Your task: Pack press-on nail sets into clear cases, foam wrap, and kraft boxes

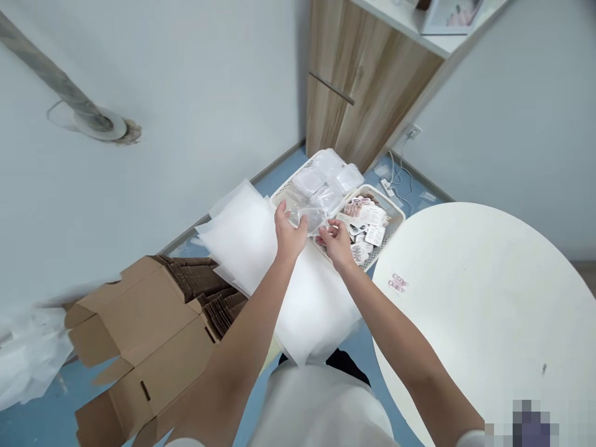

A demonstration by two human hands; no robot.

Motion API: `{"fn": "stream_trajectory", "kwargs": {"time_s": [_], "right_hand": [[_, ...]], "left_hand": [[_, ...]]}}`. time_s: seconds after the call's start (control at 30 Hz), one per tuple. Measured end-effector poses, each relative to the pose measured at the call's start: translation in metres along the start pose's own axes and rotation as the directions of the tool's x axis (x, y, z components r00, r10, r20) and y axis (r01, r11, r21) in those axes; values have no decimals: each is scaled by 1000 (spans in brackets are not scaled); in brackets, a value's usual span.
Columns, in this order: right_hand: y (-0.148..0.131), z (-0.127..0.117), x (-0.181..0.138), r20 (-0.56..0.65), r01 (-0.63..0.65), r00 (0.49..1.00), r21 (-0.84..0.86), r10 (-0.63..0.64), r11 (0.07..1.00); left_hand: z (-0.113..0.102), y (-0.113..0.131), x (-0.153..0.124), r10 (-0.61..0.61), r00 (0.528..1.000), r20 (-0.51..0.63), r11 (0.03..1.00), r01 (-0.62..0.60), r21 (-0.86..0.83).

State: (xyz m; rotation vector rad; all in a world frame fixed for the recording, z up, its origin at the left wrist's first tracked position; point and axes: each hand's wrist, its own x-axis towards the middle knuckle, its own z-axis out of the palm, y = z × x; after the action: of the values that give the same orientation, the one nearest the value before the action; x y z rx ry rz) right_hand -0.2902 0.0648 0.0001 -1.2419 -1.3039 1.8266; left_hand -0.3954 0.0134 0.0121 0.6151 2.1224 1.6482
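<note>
Between left hand (292,234) and right hand (337,242) there's a clear plastic pouch (313,218), long way sideways, pinched at both ends; right one's nearer the card basket (395,217).

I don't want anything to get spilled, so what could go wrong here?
The clear plastic piece between the left hand and right hand might slip into the card basket. The small pink set lies near the edge of the round table, beside the right forearm, so a bump could knock it off.
</note>
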Motion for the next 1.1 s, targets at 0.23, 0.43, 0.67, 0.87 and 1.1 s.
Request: {"fn": "stream_trajectory", "kwargs": {"time_s": [0.23,0.43,0.67,0.87,1.1], "right_hand": [[-12,-89,-88,-135,-19,990,149,39,989],[-11,-183,-180,-217,-10,974,243,64,970],[12,-293,-288,-117,-34,989,390,86,920],[37,-343,-351,-225,10,970,400,87,916],[40,-382,-368,-457,168,889,322,-3,932]], "left_hand": [[27,21,-75,-145,857,494,952,256,-165],[58,60,-163,-167,586,793,943,330,-46],[98,75,-277,-189,412,891,950,308,59],[131,76,-363,-241,349,906,913,399,89],[151,78,-422,-312,220,924,883,426,197]]}}
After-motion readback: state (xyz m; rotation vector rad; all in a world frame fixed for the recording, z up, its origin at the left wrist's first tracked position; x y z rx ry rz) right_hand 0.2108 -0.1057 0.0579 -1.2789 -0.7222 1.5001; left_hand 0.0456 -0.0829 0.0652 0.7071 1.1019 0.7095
